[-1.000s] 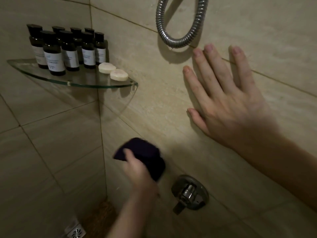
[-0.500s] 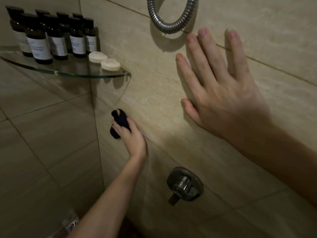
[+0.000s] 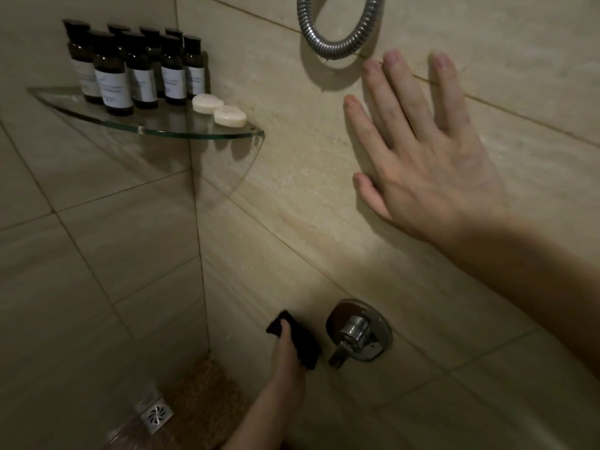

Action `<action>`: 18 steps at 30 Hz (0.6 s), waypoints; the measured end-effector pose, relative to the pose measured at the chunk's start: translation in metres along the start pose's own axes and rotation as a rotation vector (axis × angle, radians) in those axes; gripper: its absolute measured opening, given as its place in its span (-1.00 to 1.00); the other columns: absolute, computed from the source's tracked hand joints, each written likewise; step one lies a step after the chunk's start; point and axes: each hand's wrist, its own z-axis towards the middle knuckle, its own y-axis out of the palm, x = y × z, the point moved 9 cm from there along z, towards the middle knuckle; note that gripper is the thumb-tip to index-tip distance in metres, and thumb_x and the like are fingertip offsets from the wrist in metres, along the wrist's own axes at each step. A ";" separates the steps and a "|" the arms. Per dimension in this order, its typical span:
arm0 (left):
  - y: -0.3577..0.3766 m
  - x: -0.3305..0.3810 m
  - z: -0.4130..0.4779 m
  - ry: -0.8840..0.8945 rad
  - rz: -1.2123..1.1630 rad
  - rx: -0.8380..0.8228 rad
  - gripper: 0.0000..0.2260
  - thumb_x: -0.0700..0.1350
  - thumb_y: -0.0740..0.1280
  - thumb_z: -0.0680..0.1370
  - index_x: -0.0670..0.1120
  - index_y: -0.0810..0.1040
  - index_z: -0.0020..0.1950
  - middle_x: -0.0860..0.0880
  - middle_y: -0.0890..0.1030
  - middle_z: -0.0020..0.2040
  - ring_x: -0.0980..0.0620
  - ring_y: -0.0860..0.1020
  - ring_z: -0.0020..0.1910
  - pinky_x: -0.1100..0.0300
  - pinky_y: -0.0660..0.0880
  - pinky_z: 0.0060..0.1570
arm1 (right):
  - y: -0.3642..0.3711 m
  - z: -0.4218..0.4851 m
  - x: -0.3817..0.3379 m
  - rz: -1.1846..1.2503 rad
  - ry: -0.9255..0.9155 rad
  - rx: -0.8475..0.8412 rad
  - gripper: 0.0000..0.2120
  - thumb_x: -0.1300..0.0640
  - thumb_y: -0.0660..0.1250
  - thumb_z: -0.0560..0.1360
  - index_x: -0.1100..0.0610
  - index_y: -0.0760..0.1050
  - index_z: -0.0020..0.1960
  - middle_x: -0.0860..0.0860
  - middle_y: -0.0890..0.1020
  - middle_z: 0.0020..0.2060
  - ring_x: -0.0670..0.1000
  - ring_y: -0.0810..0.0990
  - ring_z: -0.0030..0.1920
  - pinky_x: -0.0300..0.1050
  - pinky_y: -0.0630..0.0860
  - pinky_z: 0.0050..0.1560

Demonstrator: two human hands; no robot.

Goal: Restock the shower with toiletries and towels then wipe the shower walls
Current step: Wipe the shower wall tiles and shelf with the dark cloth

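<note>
Dark cloth (image 3: 303, 344): pressed to beige tiled wall (image 3: 292, 196), low down, just left of chrome mixer valve (image 3: 358, 331).
Left hand (image 3: 287, 355): fingers curled round cloth, gripping it.
Right hand (image 3: 425, 170): flat on wall, fingers straight and spread, holding nothing; below loop of metal shower hose (image 3: 337, 43).
Glass corner shelf (image 3: 162, 129): cluster of dark labelled bottles (image 3: 113, 79), two round soap bars (image 3: 219, 108) at right end.
Floor drain (image 3: 155, 415): bottom left.

Right hand (image 3: 422, 164) flat against beige tiled shower wall (image 3: 292, 190), palm to wall, fingers straight and spread, pointing up; thumb lowest, out to left. Right forearm (image 3: 535, 264) bare, running in from right edge. Left hand (image 3: 287, 350) low, fingers curled round small dark purple cloth (image 3: 306, 345), holding it against wall. Left forearm (image 3: 259, 414) bare, rising from bottom edge.
</note>
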 end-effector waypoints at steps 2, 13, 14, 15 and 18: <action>0.030 0.023 -0.015 0.023 -0.066 -0.105 -0.36 0.25 0.23 0.61 -0.11 0.27 0.57 -0.15 0.43 0.47 -0.17 0.40 0.44 -0.04 0.28 0.46 | 0.000 0.000 0.000 0.019 0.001 0.005 -0.26 -0.16 -0.03 0.64 0.26 -0.16 0.63 0.33 -0.16 0.59 0.31 -0.21 0.60 0.33 -0.27 0.52; 0.084 0.080 -0.120 0.178 0.259 -0.280 -0.60 0.17 0.16 0.67 -0.11 0.54 0.24 -0.17 0.71 0.12 -0.14 0.68 0.12 -0.07 0.53 0.24 | 0.003 0.000 0.000 0.037 0.009 0.022 -0.29 -0.13 0.05 0.62 0.22 -0.06 0.63 0.34 -0.12 0.59 0.32 -0.17 0.60 0.38 -0.11 0.55; 0.077 0.083 -0.118 0.211 0.244 -0.246 -0.62 0.17 0.16 0.67 -0.10 0.55 0.20 -0.17 0.71 0.09 -0.13 0.68 0.09 -0.05 0.53 0.22 | 0.003 0.000 0.001 0.034 0.010 0.022 -0.28 -0.13 0.06 0.62 0.22 -0.05 0.63 0.34 -0.12 0.59 0.32 -0.16 0.60 0.38 -0.11 0.55; 0.069 0.085 -0.117 0.225 0.207 -0.188 -0.65 0.16 0.17 0.67 -0.10 0.55 0.14 -0.16 0.71 0.04 -0.13 0.68 0.03 -0.02 0.55 0.15 | 0.003 -0.001 0.001 0.034 0.012 0.023 -0.29 -0.12 0.07 0.62 0.22 -0.04 0.62 0.34 -0.12 0.59 0.32 -0.16 0.60 0.37 -0.10 0.55; 0.044 0.083 -0.087 0.184 0.073 0.023 -0.63 0.16 0.22 0.66 -0.14 0.50 0.18 -0.09 0.57 -0.11 -0.07 0.56 -0.15 0.00 0.50 -0.08 | 0.003 -0.001 0.002 0.036 0.019 0.030 -0.29 -0.11 0.09 0.61 0.23 -0.02 0.62 0.35 -0.10 0.59 0.33 -0.13 0.60 0.37 -0.07 0.54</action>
